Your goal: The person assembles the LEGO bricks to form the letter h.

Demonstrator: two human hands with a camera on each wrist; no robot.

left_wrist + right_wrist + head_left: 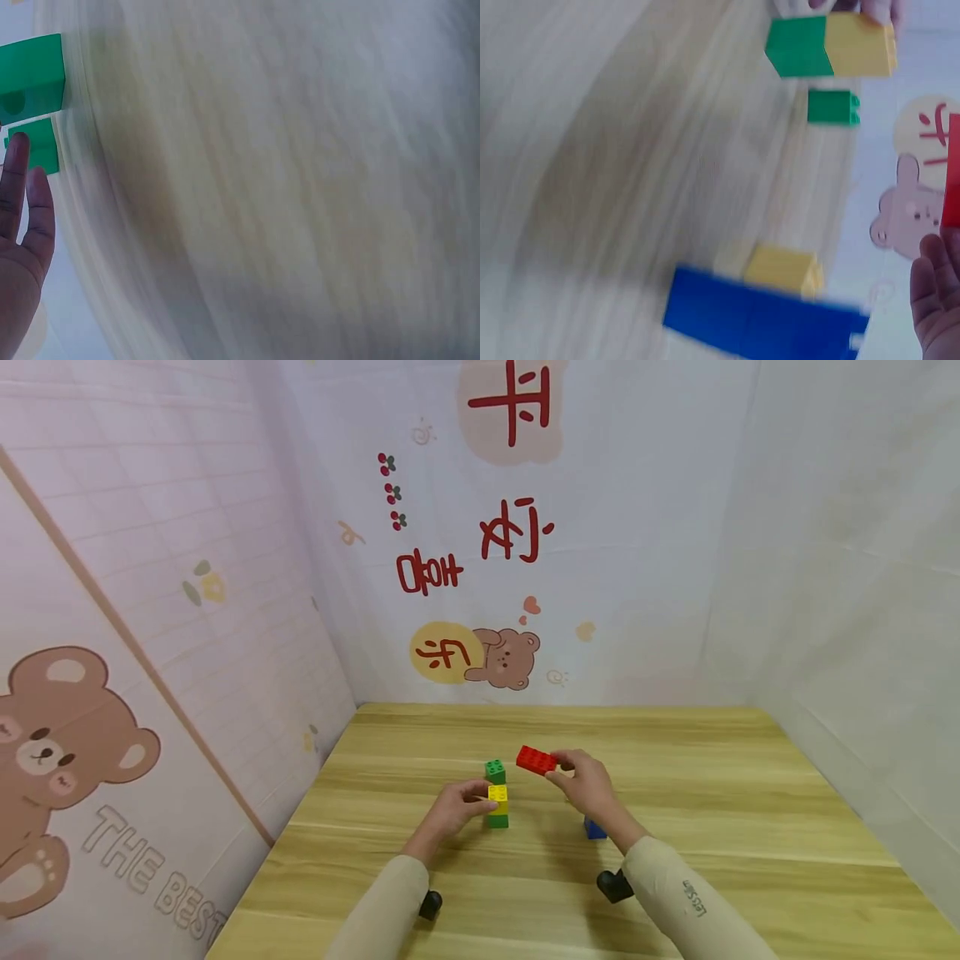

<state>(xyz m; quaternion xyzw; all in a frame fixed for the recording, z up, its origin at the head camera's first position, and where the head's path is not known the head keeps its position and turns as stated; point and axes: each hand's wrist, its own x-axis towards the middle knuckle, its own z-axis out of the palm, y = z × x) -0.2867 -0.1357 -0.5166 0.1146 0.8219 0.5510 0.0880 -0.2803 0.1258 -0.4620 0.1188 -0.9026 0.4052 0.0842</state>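
Observation:
My left hand pinches a yellow toy brick stacked on a green brick; in the right wrist view its fingertips touch the yellow brick. Just behind that stack stands another green brick. Between thumb and fingers my right hand holds a red studded brick, raised to the right of the stack. Only an edge of the red brick enters the right wrist view. Blurred at the left wrist view's left edge are my left fingers and a green brick.
Partly hidden by my right forearm is a blue brick. The right wrist view shows the blue piece longer, with a yellow brick beside it. Printed cloth surrounds the wooden table.

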